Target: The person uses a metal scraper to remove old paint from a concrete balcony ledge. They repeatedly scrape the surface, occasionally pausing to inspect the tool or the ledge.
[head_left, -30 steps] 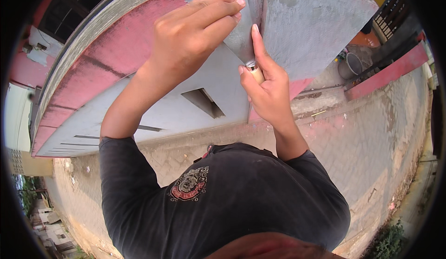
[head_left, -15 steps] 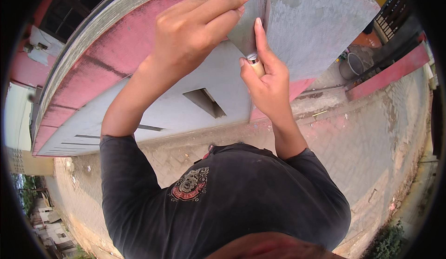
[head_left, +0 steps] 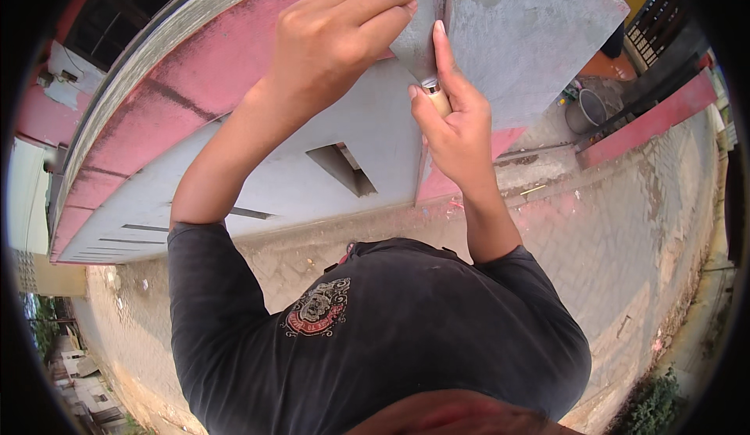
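A putty knife [head_left: 414, 52] with a wide metal blade and a pale handle is held up against the painted wall, close to a vertical corner. My right hand [head_left: 459, 126] is wrapped round the handle, its index finger stretched along the edge of the blade. Over the blade's upper left part, my left hand [head_left: 332, 41] is closed, with the fingertips pressed together at the metal. Its thumb is hidden. The blade's far edge is mostly covered by the left fingers and cut off by the top of the view.
The wall has a pink band [head_left: 195, 91], a grey face [head_left: 523, 60] with worn paint, and a slanted opening [head_left: 344, 168] lower down. Paving [head_left: 578, 232] runs below. At the right stand a grey bucket [head_left: 586, 112] and a low red wall [head_left: 648, 119].
Both hands and the putty knife have shifted slightly up and right in the view. The knife's handle now tilts a little more. Both grips are the same.
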Demonstrator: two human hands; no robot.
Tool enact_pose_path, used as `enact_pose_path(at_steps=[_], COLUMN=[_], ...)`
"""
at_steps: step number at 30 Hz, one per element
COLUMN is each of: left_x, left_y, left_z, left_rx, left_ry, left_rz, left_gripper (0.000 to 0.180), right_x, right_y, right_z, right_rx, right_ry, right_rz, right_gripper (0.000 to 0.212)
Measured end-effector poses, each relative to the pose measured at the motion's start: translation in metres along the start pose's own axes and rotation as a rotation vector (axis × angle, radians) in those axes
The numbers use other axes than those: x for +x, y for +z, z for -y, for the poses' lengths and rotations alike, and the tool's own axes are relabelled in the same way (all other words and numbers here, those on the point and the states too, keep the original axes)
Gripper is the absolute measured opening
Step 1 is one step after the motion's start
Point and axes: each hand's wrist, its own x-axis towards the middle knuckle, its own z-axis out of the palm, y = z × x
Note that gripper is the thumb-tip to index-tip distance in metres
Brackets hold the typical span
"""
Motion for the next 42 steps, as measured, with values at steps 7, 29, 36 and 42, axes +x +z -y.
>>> enact_pose_path(at_steps=[7, 29, 36, 42], left_x=[0.001, 0.025, 0.020, 0.016], left_y=[-0.031, -0.229, -0.238, -0.257], left_z=[-0.015, -0.099, -0.112, -0.126], left_rx=[-0.134, -1.797, -1.809, -1.805], left_ry=[0.045, 0.748, 0.768, 0.799], left_rz=[0.149, 0.580, 0.586, 0.610], left_gripper=[0.014, 0.022, 0.024, 0.025], right_x=[-0.011, -0.106, -0.107, -0.126], right_y=[-0.004, 0.008, -0.002, 0.002], right_z=[-0.003, -0.033, -0.026, -0.014], right_rx=[-0.060, 0.010, -0.048, -0.078], right_ry=[-0.045, 0.252, 0.191, 0.223], right_rz=[-0.053, 0.391, 0.329, 0.298], right_gripper=[0.071, 0.069, 0.069, 0.069])
